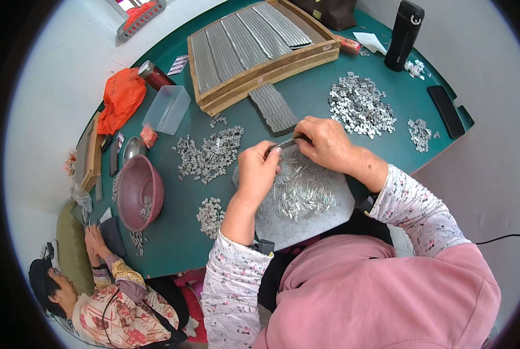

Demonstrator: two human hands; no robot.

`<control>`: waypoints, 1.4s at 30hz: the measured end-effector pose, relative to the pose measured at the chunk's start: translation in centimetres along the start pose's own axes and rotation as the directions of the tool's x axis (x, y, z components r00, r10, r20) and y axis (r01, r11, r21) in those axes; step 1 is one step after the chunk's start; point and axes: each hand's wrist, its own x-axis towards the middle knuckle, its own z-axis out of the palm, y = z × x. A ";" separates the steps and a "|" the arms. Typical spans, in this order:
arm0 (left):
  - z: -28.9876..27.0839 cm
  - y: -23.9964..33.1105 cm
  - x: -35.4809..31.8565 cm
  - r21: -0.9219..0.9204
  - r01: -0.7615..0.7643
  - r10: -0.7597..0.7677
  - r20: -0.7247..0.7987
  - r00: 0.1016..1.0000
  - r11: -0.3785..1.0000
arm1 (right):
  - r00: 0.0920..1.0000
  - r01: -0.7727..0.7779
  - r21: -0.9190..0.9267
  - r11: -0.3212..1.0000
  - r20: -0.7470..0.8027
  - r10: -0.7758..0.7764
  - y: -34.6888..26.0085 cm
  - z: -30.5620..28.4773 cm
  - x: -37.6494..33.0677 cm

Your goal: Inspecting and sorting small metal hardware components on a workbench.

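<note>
The fingers of the left hand (255, 170) and of the right hand (325, 141) are closed in a pinch, each at one end of a narrow dark strip (285, 143). This strip is stretched between the two hands, above the far edge of a grey cloth pad (340, 210); what lies under the fingertips is hidden, so I cannot tell its details. In my judgement, it is good to keep both ends at the same height and to press only with the tips, because a strong twist could bend so slim a piece.

Below the hands, thin silvery pins (304, 199) lie scattered in many directions on the pad. To bring them into one direction would probably make picking easier. Keeping the work above the pad seems wise, since a dropped pin is easy to find there.

Just beyond the hands, a grey ribbed mat (272, 109) rests on the green worktop (175, 247). The left pile of metal pieces (212, 152) and the right pile of metal pieces (361, 106) are on either side, and should better stay unmixed.
</note>
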 end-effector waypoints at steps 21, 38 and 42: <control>-4.0 0.9 0.9 0.494 -0.113 0.316 -0.350 0.882 0.862 | 0.992 0.070 -0.067 0.995 -0.105 -0.076 3.7 0.7 1.8; -6.8 -3.6 -8.7 0.218 -0.200 0.286 -0.502 0.816 0.955 | 0.851 0.440 0.066 0.896 0.288 -0.439 -8.7 5.3 -0.6; -3.9 -1.0 -4.0 0.533 -0.222 0.369 -0.187 0.910 0.817 | 0.996 0.086 -0.134 0.987 -0.005 -0.088 -2.3 1.0 0.3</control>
